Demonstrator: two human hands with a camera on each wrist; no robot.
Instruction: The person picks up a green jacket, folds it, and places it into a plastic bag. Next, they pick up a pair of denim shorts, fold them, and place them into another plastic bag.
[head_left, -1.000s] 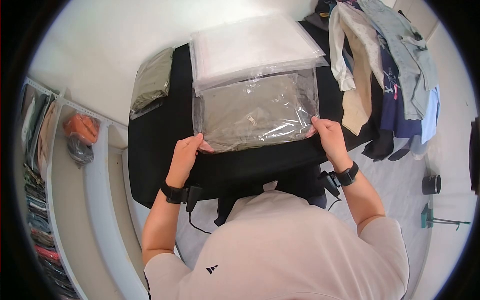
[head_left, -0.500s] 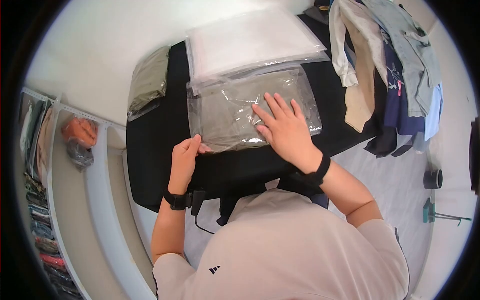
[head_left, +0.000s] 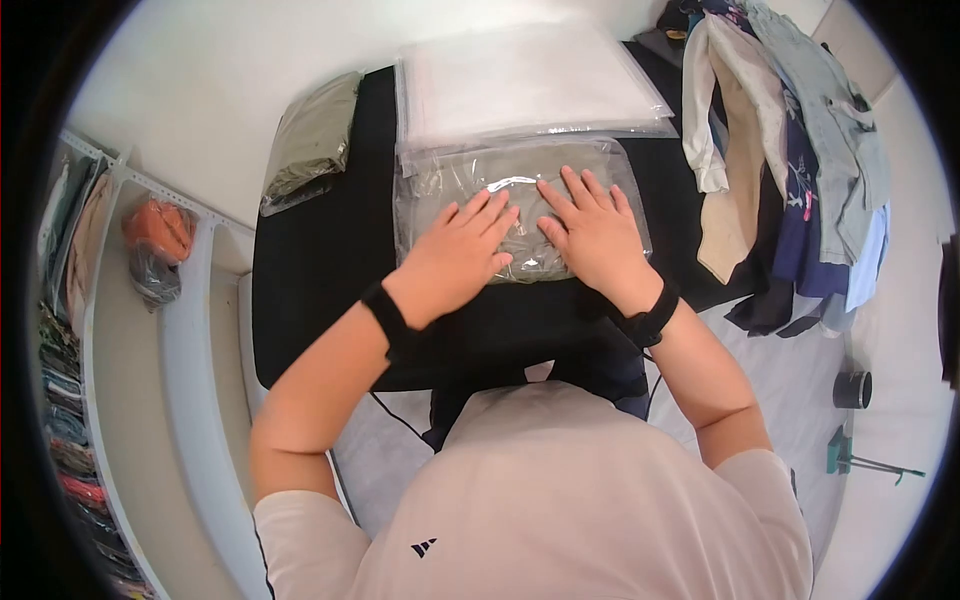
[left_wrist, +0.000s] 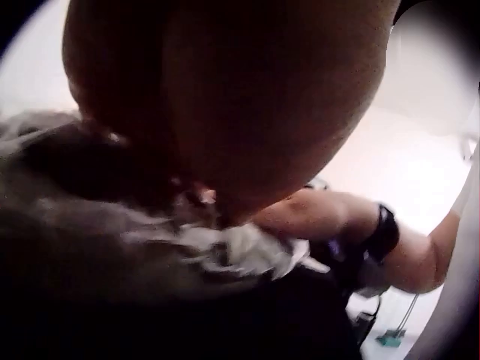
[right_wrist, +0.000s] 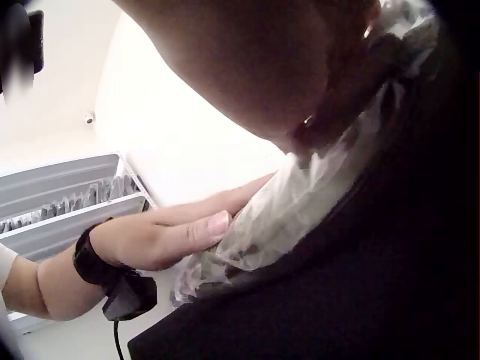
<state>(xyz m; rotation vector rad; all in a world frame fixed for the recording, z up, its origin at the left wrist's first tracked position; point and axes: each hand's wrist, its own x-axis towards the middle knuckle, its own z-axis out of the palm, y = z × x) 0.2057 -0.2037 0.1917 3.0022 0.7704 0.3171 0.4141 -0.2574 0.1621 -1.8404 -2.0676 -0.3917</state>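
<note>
Clear bag with olive contents [head_left: 437, 181]: one, mid-desk [head_left: 320, 310], long axis left to right. Left hand [head_left: 447, 262]: on its left part, fingers extended. Right hand [head_left: 601, 243]: on its right part, fingers spread; neither nearer. Clear bag stack [head_left: 520, 85]: adjoining, far side. Second olive packet [head_left: 318, 130]: far left, apart.

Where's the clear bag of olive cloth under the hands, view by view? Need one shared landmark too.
Head: bag just above centre, under left hand and right hand.
Left wrist: bag, blurred, left edge to centre, below the dark near hand.
Right wrist: bag slants from lower centre to top right.
Landmark: black table, below the bag in all three.
</note>
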